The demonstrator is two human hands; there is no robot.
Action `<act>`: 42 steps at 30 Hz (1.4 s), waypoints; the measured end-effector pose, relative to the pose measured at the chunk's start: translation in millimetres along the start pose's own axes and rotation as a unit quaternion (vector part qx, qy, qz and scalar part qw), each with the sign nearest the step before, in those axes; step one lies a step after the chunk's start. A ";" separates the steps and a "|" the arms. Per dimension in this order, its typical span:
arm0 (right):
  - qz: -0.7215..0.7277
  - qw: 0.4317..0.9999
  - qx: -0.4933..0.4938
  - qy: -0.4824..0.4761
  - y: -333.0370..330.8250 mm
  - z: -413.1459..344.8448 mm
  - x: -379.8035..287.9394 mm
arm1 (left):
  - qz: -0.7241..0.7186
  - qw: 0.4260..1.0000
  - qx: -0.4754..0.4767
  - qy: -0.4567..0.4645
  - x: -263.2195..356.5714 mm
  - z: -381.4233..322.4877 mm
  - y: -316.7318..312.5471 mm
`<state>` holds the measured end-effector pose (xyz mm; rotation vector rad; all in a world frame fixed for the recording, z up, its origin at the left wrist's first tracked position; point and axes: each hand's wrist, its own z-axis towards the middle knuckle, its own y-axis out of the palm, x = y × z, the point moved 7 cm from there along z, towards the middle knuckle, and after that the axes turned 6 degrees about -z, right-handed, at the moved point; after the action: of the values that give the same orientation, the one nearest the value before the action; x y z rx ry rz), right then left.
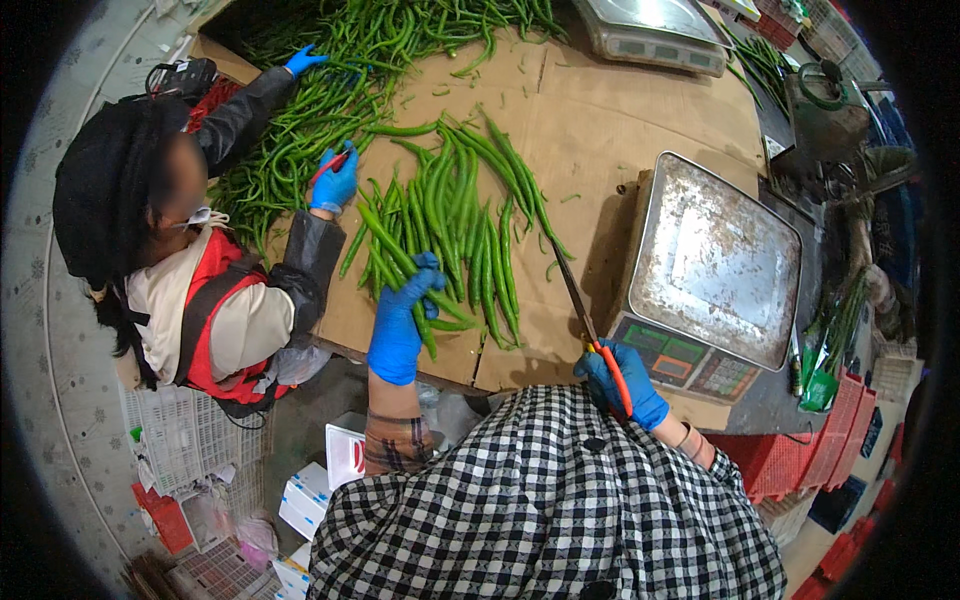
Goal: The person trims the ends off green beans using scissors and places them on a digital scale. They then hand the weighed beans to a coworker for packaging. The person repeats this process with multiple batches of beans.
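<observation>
My left hand (pixel 401 326), in a blue glove, grips a few long green chili peppers (pixel 390 244) above the near edge of the cardboard-covered table. More peppers lie in a loose pile (pixel 450 195) just beyond that hand, most of them pointing roughly away from me. In my blue-gloved right hand (pixel 630 382) are scissors with orange handles (pixel 615 375) and long dark blades (pixel 574 289). The blades point away from me, their tips close to the end of a pepper (pixel 529 187) at the pile's right side. How far the blades are apart is hard to see.
A platform scale (pixel 716 262) stands right of the scissors, and a second scale (pixel 652 30) at the far side. Across the table's far left spreads a large chili heap (pixel 315 120). A co-worker's gloved hands (pixel 335 184) work there, one holding red-handled snips. Red crates (pixel 795 457) stand lower right.
</observation>
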<state>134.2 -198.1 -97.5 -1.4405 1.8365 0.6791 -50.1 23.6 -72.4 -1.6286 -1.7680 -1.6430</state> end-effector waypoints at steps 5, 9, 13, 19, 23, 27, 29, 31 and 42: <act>-0.071 0.996 0.028 -0.056 -0.4 3.5 -5.8 | 0.212 0.975 0.055 0.033 11.5 -16.7 28.6; -0.049 0.997 0.026 -0.054 -1.4 2.9 -3.7 | 0.250 0.967 0.042 0.003 0.7 -16.4 33.6; -0.047 0.996 0.020 -0.073 -1.1 1.8 -6.6 | 0.271 0.962 0.031 -0.005 -1.2 -17.3 34.4; -0.036 0.998 0.019 -0.048 -0.9 1.8 -3.3 | 0.326 0.943 0.064 -0.012 1.3 -18.2 26.0; -0.036 0.998 0.021 -0.048 -2.5 4.0 4.0 | 0.348 0.933 0.067 0.061 5.1 -16.3 20.5; -0.039 0.999 0.012 -0.035 -3.1 5.7 8.9 | 0.422 0.898 0.079 0.096 7.7 -16.2 17.1; -0.026 0.999 0.016 -0.037 -1.8 4.2 5.7 | 0.452 0.880 0.087 0.117 9.9 -16.9 16.9; -0.020 0.999 0.018 -0.040 -1.5 4.4 6.1 | 0.469 0.865 0.092 0.153 11.7 -16.5 16.4; -0.022 0.998 0.023 -0.051 -2.0 3.7 4.3 | 0.664 0.695 0.219 0.167 69.1 22.7 -35.8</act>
<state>136.3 -198.4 -103.1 -1.3881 1.7267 0.6722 -92.2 88.1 -47.3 -1.5034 -0.3451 -0.6168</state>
